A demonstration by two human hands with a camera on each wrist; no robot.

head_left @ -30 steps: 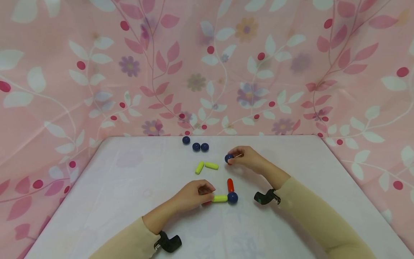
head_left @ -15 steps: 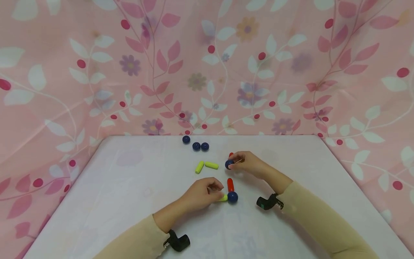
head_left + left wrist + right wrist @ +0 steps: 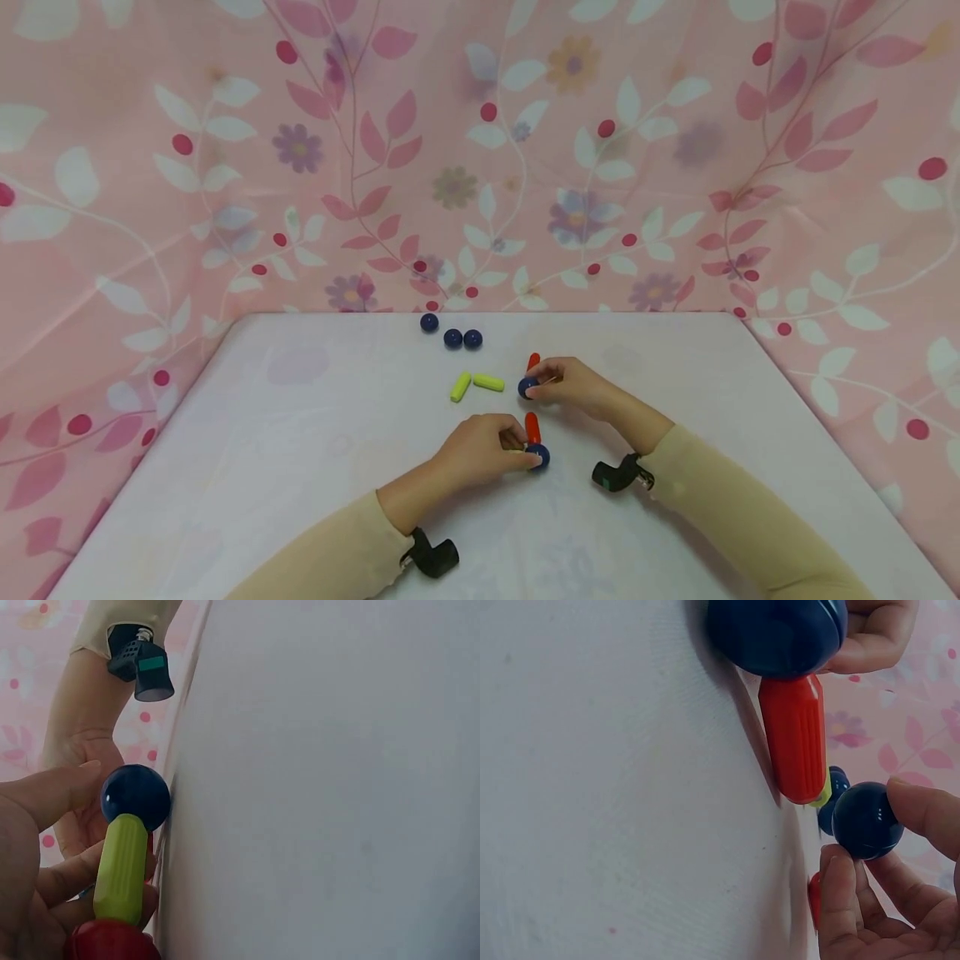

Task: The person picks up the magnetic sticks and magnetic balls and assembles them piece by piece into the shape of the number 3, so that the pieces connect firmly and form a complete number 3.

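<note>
My left hand holds a blue ball, its thumb on the near side. A red rod joins this ball and points away from me. In the left wrist view a yellow-green rod links the same ball to a red ball; from the head the hand covers most of that. Farther back, my right hand pinches a second blue ball between thumb and fingers. From this one another red rod extends backward. A small gap separates the near rod's tip from the right-hand ball.
Two loose yellow-green rods lie left of the right hand. Three blue balls sit near the white table's back edge. A pink floral cloth hangs behind.
My left hand has slid right along the yellow-green rod to its blue ball. The right hand has brought its blue ball nearer to me, and its red rod now shows behind.
</note>
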